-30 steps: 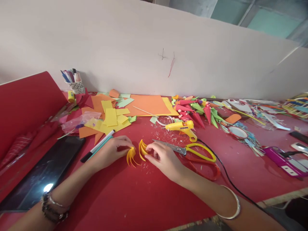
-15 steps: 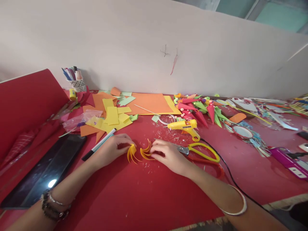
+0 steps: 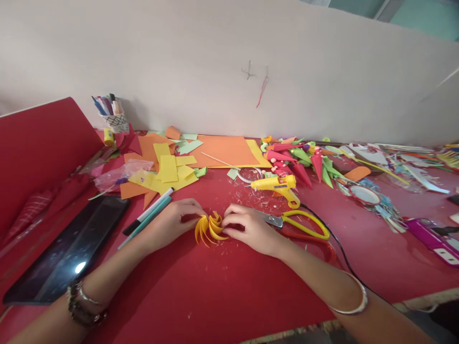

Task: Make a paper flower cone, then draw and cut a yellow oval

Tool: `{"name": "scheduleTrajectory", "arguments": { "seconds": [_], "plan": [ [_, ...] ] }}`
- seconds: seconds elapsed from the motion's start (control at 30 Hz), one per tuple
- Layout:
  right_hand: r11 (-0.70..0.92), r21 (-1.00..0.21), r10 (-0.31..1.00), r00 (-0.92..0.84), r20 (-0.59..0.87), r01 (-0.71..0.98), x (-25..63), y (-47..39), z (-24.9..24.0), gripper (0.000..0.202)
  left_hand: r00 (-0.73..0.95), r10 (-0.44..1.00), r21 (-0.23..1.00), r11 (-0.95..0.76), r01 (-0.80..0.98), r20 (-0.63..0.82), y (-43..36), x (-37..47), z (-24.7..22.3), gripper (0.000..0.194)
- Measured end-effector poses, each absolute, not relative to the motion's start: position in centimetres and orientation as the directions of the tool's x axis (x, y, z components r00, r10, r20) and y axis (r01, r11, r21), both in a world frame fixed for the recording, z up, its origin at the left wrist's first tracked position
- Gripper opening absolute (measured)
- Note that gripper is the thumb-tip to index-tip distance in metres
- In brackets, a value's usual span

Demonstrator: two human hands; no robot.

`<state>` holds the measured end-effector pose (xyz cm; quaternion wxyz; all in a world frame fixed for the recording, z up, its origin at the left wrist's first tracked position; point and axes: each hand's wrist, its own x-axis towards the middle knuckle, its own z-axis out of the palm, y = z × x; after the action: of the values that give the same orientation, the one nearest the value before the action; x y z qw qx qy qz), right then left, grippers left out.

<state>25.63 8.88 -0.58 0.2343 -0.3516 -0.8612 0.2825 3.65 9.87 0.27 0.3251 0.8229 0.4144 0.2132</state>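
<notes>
My left hand [image 3: 175,224] pinches a curled yellow paper piece [image 3: 202,231] cut into narrow strips that droop toward the table. Close beside it, a second curled yellow paper piece [image 3: 215,226] is pinched in my right hand [image 3: 251,229]. The two pieces come together between my fingertips, overlapping or touching; I cannot tell if they are joined. Just right of my right hand lie scissors [image 3: 304,225] with yellow and red handles, their blades partly hidden behind it. Beyond them a yellow glue gun [image 3: 276,185] rests on the red table [image 3: 193,296].
Left of my left hand lie two markers [image 3: 148,215] and a dark tablet-like device [image 3: 68,253]. Paper scraps [image 3: 167,168], an orange sheet [image 3: 225,152] and colourful paper cones [image 3: 315,165] line the back. A pen cup [image 3: 116,122] stands back left; a purple power strip [image 3: 430,236] lies right.
The two yellow paper pieces, apart before, have been brought together between my hands. My left hand has shifted right, uncovering more of the teal marker. The view has shifted slightly.
</notes>
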Motion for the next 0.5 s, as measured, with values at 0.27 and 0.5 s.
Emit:
{"name": "scheduleTrajectory", "arguments": {
  "seconds": [0.27, 0.5],
  "plan": [
    [0.624, -0.628, 0.707, -0.678, 0.202, 0.464, 25.72, 8.83, -0.29, 0.012, 0.572, 0.817, 0.707, -0.449, 0.547, 0.077, 9.73, 3.91, 0.44, 0.019],
    [0.643, -0.627, 0.673, -0.715, 0.187, 0.440, 25.92, 8.89, -0.17, 0.014, 0.565, 0.819, 0.703, -0.457, 0.544, 0.095, 9.84, 3.93, 0.05, 0.018]
  ]
}}
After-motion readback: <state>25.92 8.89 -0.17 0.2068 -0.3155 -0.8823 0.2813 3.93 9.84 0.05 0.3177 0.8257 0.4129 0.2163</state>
